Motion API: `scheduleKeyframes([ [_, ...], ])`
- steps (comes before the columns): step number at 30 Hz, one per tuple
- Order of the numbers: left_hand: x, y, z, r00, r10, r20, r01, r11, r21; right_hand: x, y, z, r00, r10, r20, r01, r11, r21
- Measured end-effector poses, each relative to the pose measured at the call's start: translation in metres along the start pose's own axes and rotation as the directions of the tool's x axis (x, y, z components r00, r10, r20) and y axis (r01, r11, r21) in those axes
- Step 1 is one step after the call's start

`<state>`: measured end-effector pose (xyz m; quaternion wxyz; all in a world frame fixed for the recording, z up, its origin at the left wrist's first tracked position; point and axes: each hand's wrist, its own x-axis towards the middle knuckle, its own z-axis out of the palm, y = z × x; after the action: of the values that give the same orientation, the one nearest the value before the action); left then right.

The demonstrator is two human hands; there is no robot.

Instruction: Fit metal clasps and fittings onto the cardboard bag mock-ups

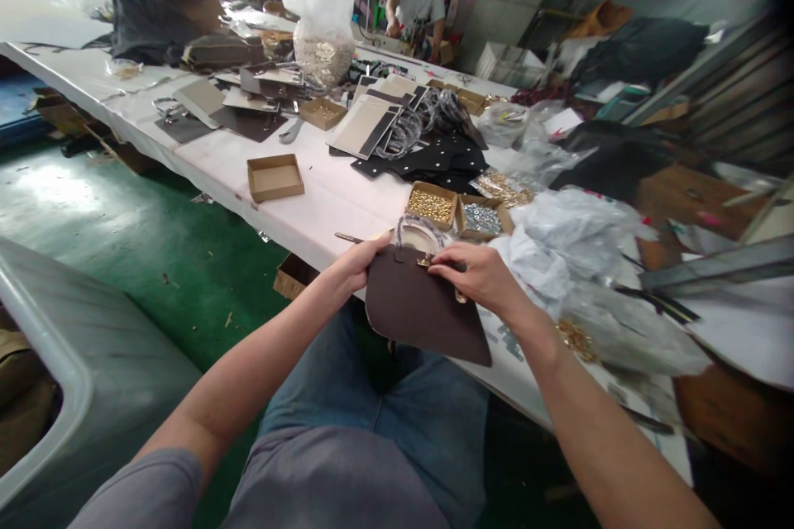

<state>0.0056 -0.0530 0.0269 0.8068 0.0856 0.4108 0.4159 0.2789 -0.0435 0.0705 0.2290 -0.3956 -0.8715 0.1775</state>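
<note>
Your fingers clasped a dark brown panel (422, 310) at the edge of a white-covered table (338, 198).
Your left hand (365, 259) gripped the panel's upper left edge; your right hand (472, 271) had its thumb and fingertips pinched together at a small gold-coloured fitting (423, 261) near the top. The panel sloped toward your jeans (326, 405), and a plastic-wrapped handle (400, 235) arched from its top edge. Just beyond, gold-coloured pieces (430, 205) and silvery pieces (481, 217) filled two neighbouring boxes; a shallow cardboard box (276, 178) sat farther left. Behind, pale sheets (365, 128) lay heaped near a bulging clear bag (323, 54), and crumpled plastic (546, 235) crowded the right. Shiny green floor (179, 264) spread leftward behind a grey bin (136, 364); across the room, a person (413, 4) in a light shirt was near a pale cabinet (512, 12).
</note>
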Motion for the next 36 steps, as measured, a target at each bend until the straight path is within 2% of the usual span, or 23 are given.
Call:
scheduleKeyframes([
  [2,0.001,-0.007,-0.002,0.999,0.044,0.009,-0.044,0.999,-0.032,0.000,0.006,0.006,0.995,-0.047,0.084,0.044,0.998,0.040],
  [6,0.000,-0.015,-0.009,0.998,0.068,0.013,-0.067,0.997,-0.026,-0.003,0.016,0.019,0.989,-0.070,0.131,0.065,0.997,0.042],
  [9,-0.007,-0.022,-0.017,0.998,0.043,0.035,-0.043,0.999,0.009,-0.006,0.016,0.025,0.987,-0.035,0.154,0.035,0.999,0.004],
  [13,-0.015,-0.036,-0.026,0.991,0.029,0.134,-0.039,0.997,0.072,-0.009,0.010,0.028,0.981,0.047,0.189,-0.038,0.998,-0.054],
  [18,-0.009,-0.048,-0.025,0.999,0.034,0.035,-0.038,0.992,0.122,-0.009,0.001,0.028,0.977,0.089,0.192,-0.066,0.990,-0.123],
  [24,-0.009,-0.053,-0.015,0.975,0.184,-0.126,-0.164,0.975,0.151,-0.008,-0.009,0.032,0.977,0.044,0.207,0.021,0.954,-0.300],
  [29,-0.014,-0.055,-0.011,0.963,0.252,-0.095,-0.232,0.956,0.180,-0.010,-0.010,0.038,0.974,0.036,0.224,0.059,0.914,-0.401],
  [36,-0.014,-0.058,-0.010,0.953,0.293,-0.083,-0.276,0.946,0.172,-0.008,-0.011,0.039,0.971,0.026,0.236,0.083,0.894,-0.440],
])
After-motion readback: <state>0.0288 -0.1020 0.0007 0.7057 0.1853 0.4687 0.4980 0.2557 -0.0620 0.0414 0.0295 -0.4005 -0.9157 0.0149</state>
